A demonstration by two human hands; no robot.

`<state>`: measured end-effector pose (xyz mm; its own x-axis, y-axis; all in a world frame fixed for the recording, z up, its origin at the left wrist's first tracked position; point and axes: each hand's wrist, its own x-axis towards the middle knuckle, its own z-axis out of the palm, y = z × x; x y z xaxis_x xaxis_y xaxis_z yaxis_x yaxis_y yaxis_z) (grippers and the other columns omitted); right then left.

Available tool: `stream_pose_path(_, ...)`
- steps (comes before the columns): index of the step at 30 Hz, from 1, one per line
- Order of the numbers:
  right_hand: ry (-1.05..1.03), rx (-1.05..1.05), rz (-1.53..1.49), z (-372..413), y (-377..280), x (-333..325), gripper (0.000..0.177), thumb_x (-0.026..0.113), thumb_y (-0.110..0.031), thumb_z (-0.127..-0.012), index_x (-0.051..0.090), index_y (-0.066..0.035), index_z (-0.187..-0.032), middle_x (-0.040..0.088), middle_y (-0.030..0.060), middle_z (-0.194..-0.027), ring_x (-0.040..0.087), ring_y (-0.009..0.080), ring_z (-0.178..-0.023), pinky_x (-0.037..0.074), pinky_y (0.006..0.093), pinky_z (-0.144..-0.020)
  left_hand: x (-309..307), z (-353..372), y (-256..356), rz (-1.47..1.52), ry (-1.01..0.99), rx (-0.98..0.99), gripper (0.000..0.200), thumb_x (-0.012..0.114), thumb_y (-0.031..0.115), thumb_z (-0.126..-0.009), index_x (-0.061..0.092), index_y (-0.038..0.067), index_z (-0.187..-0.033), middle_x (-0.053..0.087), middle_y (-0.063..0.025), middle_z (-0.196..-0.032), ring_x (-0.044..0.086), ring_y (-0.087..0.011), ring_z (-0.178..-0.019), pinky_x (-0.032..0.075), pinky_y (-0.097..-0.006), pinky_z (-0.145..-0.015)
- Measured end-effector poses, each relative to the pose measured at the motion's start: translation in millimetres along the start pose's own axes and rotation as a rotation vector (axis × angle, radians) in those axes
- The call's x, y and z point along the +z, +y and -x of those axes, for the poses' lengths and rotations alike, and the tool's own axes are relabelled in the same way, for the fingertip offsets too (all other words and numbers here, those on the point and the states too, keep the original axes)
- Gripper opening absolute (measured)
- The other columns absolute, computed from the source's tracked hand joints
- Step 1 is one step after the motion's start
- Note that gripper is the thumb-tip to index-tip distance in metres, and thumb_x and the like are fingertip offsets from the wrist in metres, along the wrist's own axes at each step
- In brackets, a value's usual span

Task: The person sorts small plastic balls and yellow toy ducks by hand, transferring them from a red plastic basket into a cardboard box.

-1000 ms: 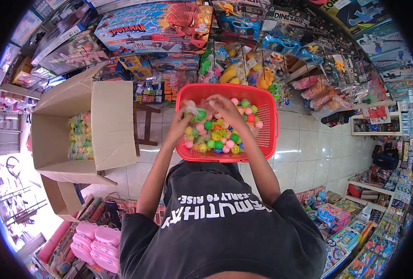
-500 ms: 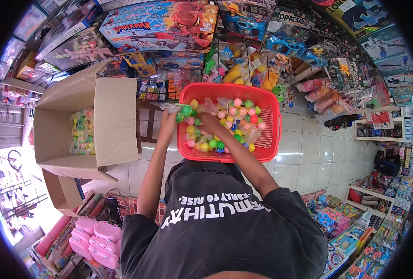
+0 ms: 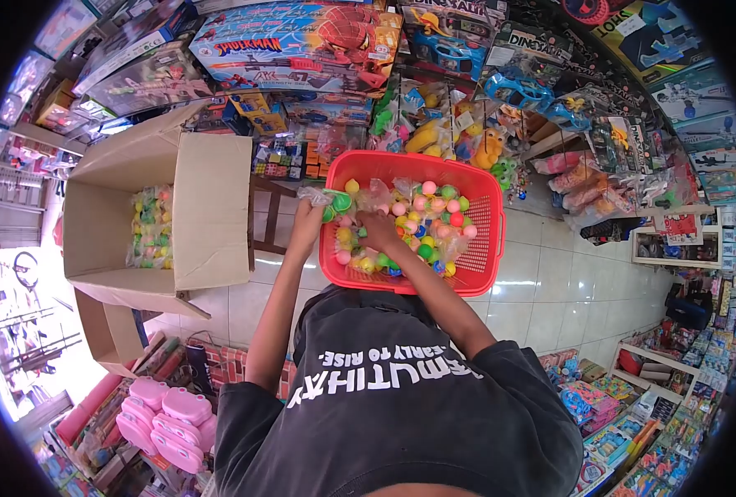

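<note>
My left hand (image 3: 306, 225) is closed on the gathered top of a clear plastic bag (image 3: 335, 204) with green balls in it, held over the left rim of a red plastic basket (image 3: 498, 248). Inside the basket lie many small plastic balls (image 3: 425, 248) in pink, yellow, green, blue and red, with crinkled clear plastic among them. Down among these balls, my right hand (image 3: 378, 232) has its fingers curled round what looks like a green ball (image 3: 362, 233); the fingertips are partly hidden.
An open cardboard box (image 3: 212, 211) stands left of the basket, with bagged coloured balls (image 3: 152, 225) inside. Boxed and bagged toys (image 3: 297, 50) fill the shelves ahead. Pink cases (image 3: 177, 422) lie at lower left. Tiled floor (image 3: 542, 282) shows to the right.
My right hand has drawn slightly nearer to my body within the basket, the green ball moving with it. My left hand still grips the bag. The whole view has shifted slightly.
</note>
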<state>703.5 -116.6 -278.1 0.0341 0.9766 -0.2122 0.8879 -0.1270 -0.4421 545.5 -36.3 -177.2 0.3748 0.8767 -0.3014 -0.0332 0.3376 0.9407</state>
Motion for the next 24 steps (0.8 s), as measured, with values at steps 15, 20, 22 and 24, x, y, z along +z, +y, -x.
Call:
stream_pose_path(15,-0.013,-0.032,-0.772,57.7,12.8,-43.7,0.049,0.063,-0.013,-0.073,0.049,0.000,-0.118,0.057,0.0142,-0.109,0.054,0.0232,-0.102,0.041,0.0305,-0.088,-1.1,13.0,-10.6,-0.107,-0.043,0.051,0.026,0.047,0.016,-0.085,0.056,-0.003,-0.100,0.060,-0.0103,-0.096,0.055,-0.0154,-0.089,0.043,-0.0275,-0.077)
stream_pose_path(20,-0.006,0.086,-1.058,76.1,18.2,-42.5,0.040,0.060,-0.017,-0.076,0.055,0.003,-0.109,0.058,0.0136,-0.107,0.055,0.0202,-0.098,0.042,0.0296,-0.085,-11.9,9.5,-52.5,-0.229,-0.066,0.002,0.032,0.048,0.019,-0.084,0.054,-0.003,-0.105,0.059,-0.0120,-0.098,0.056,-0.0173,-0.090,0.044,-0.0283,-0.075)
stream_pose_path(22,-0.003,0.173,-1.189,85.5,13.3,-58.3,0.037,0.057,-0.018,-0.079,0.055,0.002,-0.110,0.058,0.0114,-0.103,0.055,0.0184,-0.096,0.042,0.0278,-0.083,-8.7,10.3,-62.0,-0.129,-0.091,-0.035,0.033,0.047,0.020,-0.086,0.052,-0.003,-0.108,0.059,-0.0128,-0.101,0.057,-0.0191,-0.091,0.045,-0.0301,-0.076)
stream_pose_path(24,0.012,0.187,-1.203,92.8,6.2,-72.1,0.034,0.057,-0.016,-0.081,0.054,0.003,-0.110,0.058,0.0081,-0.099,0.054,0.0147,-0.090,0.043,0.0251,-0.078,-0.5,21.8,-56.0,-0.026,-0.103,-0.073,0.034,0.045,0.021,-0.087,0.050,-0.002,-0.111,0.058,-0.0135,-0.103,0.057,-0.0209,-0.092,0.047,-0.0319,-0.077)
